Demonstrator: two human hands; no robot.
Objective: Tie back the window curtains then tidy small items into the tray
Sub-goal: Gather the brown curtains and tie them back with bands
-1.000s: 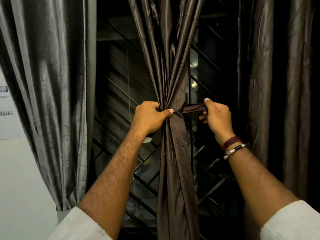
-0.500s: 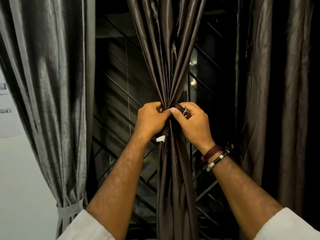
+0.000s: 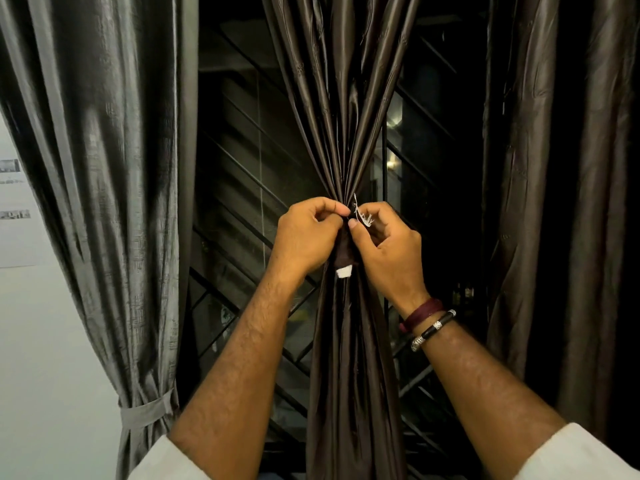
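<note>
A dark brown curtain (image 3: 346,109) hangs in the middle, gathered into a tight bunch at hand height. My left hand (image 3: 306,237) and my right hand (image 3: 388,247) meet at the gather, both pinching the dark tie-back strap (image 3: 343,252) wrapped around it. A white tag on the strap's end hangs just below my hands, and frayed white threads stick up by my right fingers. The strap's wrap behind the curtain is hidden.
A grey curtain (image 3: 104,168) at the left is held by its own grey tie-back (image 3: 147,412). Another dark curtain (image 3: 554,202) hangs at the right. Behind them is a dark window with a diagonal metal grille (image 3: 242,209). A white wall (image 3: 41,358) is at the far left.
My right hand has brought the strap's end from the right across to the gather, next to my left hand. Both hands now pinch the strap at the front.
</note>
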